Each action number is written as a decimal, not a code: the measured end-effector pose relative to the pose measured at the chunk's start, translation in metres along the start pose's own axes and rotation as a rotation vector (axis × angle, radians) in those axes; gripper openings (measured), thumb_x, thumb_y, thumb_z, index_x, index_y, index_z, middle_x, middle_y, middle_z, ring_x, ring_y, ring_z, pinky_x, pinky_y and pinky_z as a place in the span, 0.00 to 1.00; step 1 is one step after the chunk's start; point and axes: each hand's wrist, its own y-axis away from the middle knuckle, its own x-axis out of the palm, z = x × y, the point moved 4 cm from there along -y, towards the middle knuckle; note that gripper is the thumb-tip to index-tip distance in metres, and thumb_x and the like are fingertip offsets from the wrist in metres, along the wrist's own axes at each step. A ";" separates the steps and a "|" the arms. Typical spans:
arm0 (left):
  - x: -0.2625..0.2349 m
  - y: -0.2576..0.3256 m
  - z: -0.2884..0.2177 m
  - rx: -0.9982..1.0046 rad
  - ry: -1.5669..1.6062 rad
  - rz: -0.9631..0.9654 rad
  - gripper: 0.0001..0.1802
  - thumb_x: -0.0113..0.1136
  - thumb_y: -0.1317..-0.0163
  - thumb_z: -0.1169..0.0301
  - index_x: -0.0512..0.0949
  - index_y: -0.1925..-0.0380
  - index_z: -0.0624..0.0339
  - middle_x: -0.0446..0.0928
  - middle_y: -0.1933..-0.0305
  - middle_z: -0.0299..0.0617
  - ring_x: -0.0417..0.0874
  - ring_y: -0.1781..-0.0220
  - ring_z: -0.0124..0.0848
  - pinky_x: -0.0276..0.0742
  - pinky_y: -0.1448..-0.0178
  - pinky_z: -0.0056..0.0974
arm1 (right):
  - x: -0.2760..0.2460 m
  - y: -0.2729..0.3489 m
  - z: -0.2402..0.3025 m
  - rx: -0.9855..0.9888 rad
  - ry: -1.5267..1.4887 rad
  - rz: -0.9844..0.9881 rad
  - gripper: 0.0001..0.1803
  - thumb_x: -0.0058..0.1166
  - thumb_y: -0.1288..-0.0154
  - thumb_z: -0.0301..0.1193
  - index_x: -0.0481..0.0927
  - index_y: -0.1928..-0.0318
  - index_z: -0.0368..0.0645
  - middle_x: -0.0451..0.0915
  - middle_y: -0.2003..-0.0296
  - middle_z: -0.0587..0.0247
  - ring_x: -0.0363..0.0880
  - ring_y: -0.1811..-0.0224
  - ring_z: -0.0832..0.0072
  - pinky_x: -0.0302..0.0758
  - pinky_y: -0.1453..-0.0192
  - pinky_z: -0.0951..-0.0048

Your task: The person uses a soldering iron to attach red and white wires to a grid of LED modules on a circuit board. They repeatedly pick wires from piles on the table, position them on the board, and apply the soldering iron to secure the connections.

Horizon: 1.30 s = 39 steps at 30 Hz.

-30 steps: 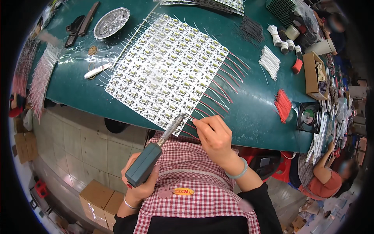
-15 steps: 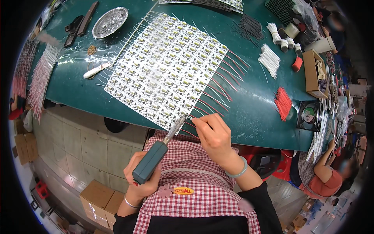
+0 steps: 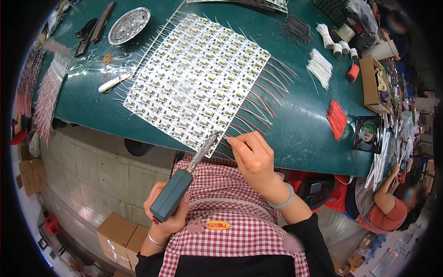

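Note:
My left hand (image 3: 170, 226) is wrapped round the dark green handle of a soldering iron (image 3: 172, 195). Its metal tip points up and rests at the near right edge of a white panel of circuit boards (image 3: 184, 87). Many small components in rows cover that panel. Beside the tip, the fingers of my right hand (image 3: 254, 159) are pinched on a thin wire end, largely hidden by the fingertips. Red and white wires (image 3: 265, 92) stick out along the panel's right edge, and pale leads fringe its left edge.
Right of the panel lie bundles of red wires (image 3: 336, 121), white wires (image 3: 319, 68) and black wires (image 3: 295, 31). A small fan (image 3: 368, 134) and cardboard box (image 3: 373, 85) stand farther right. A foil dish (image 3: 129, 26) sits far left. Another person (image 3: 390, 207) works at the right.
The soldering iron's tip has shifted slightly up and left along the panel edge, its handle lower and left. My right hand has moved slightly upward, still pinching.

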 end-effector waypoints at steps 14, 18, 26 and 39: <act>-0.004 0.007 0.000 -0.081 0.022 -0.010 0.13 0.69 0.52 0.81 0.83 0.63 0.70 0.83 0.63 0.52 0.86 0.65 0.43 0.82 0.63 0.38 | -0.007 0.002 0.007 -0.053 0.015 -0.186 0.14 0.65 0.50 0.15 0.83 0.61 0.35 0.79 0.70 0.59 0.79 0.69 0.64 0.75 0.69 0.67; -0.006 0.011 0.001 -0.089 0.015 0.006 0.12 0.69 0.51 0.81 0.83 0.64 0.70 0.83 0.63 0.52 0.86 0.65 0.43 0.82 0.63 0.39 | -0.007 0.005 0.015 -0.038 -0.025 -0.131 0.14 0.66 0.51 0.15 0.83 0.61 0.35 0.79 0.70 0.60 0.79 0.69 0.64 0.75 0.69 0.67; -0.007 0.014 -0.001 -0.087 -0.018 0.027 0.12 0.70 0.51 0.81 0.83 0.64 0.70 0.83 0.65 0.50 0.86 0.65 0.43 0.81 0.63 0.38 | 0.003 0.013 0.014 -0.010 -0.019 -0.087 0.13 0.66 0.50 0.16 0.84 0.61 0.35 0.79 0.71 0.61 0.78 0.69 0.65 0.75 0.68 0.67; -0.007 0.021 0.006 -0.067 -0.029 0.139 0.13 0.69 0.47 0.79 0.82 0.60 0.68 0.78 0.61 0.46 0.80 0.65 0.33 0.76 0.63 0.34 | 0.005 0.013 0.015 -0.028 0.012 -0.071 0.12 0.66 0.50 0.17 0.83 0.62 0.35 0.79 0.70 0.62 0.79 0.68 0.66 0.74 0.67 0.67</act>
